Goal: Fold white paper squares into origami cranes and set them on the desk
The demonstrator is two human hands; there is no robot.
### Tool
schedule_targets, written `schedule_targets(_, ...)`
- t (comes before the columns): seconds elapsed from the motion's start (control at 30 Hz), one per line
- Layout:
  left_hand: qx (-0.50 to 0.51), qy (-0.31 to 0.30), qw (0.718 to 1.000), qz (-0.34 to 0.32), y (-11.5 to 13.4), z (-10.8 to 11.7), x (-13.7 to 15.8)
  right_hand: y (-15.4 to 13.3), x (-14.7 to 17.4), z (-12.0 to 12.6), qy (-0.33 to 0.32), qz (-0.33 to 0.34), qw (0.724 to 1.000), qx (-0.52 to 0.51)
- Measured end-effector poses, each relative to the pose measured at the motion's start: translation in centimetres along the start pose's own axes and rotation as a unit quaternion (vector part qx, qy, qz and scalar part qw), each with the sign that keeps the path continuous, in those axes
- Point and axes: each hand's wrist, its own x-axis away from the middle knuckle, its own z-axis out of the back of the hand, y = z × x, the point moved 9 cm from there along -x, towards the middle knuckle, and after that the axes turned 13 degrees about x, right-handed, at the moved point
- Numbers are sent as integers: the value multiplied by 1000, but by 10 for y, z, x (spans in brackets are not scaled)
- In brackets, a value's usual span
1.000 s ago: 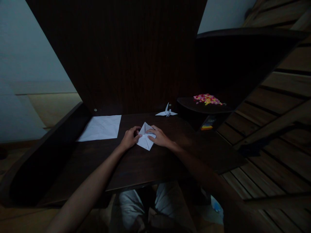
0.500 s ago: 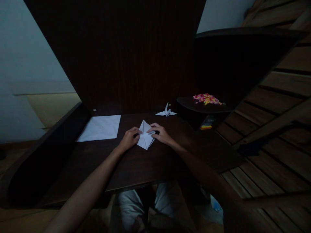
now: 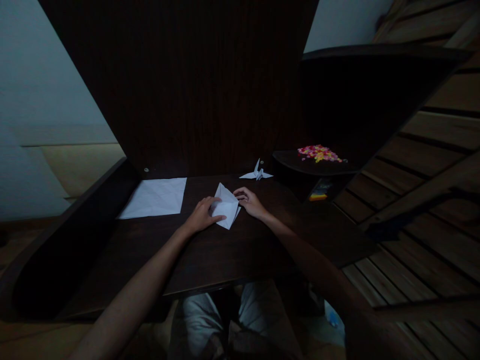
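1. Head view: the folded white paper [image 3: 228, 207] is lying between the two hands on the dark desk [image 3: 225, 255], one corner pointing away from the person and one pointing back.
2. The left hand [image 3: 202, 215] is resting over the paper's left side, thumb and fingers spread apart, seemingly pressing down rather than pinching.
3. The right hand [image 3: 251, 204] is curling its fingers at the paper's upper right edge; whether they are closing on a layer or only touching it, I cannot tell.
4. Below the right hand's fingertips, a lower layer is showing just beyond the top one, so the paper is not lying as a single sheet there.
5. Judging by its look, the paper is probably weighing next to nothing, bending easily yet gaining stiffness along its creases; it could slide on the desk if not held, and tear or crumple if tugged.
6. The left side is offering a good place for steadying with flat fingers; the right edge is suiting a light fingertip pinch, one layer at a time.
7. A larger white sheet [image 3: 155, 197] is lying beyond and left of the left hand; a folded paper bird [image 3: 258, 174] is standing just beyond the right hand.
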Motion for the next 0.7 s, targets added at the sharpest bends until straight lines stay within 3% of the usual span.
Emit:
schedule_targets(0.17, -11, -19, 1000, 6, 1, -2, 2, -2, 1, -5, -27, 8, 999, 27)
schedule_targets(0.47, -61, -77, 992, 84, -10, -12, 5, 0, 4, -10, -51, -1, 998, 23)
schedule_targets(0.7, -70, -71, 993, 60, -4, -13, 5, -2, 7, -15, -84, 1, 996, 24)
